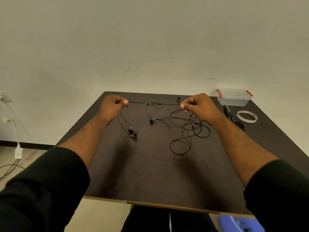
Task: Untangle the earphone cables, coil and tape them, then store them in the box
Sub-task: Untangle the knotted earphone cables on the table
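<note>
While both arms reach forward over the dark bench (150, 178), each hand pinches one end of a taut stretch of black earphone cable (154, 103) held level above the far part of the surface. The left hand (112, 104), at about eleven o'clock on the bench, has its fingers (125, 102) curled with thumb and forefinger nipping the cable. Two earbuds (133, 133) hang on thin leads below that hand and lie on the wood toward nine o'clock of the bench's middle. The right hand (199, 104), at about one o'clock, likewise grips the cable between thumb and curled fingers. Below and beside this hand the loose cable tangle (187, 131) spreads in several overlapping loops on the bench, with another earbud (151, 121) lying near the centre and one more (178, 98) close to the far edge.

At two o'clock, on the far right corner, stands a clear plastic box (234, 97) with red clips, its lid on. Just nearer than it lie black scissors (231, 117) and, beside them, a roll of clear tape (247, 116) lying flat. Black sleeves (46, 181) cover both upper forearms.
</note>
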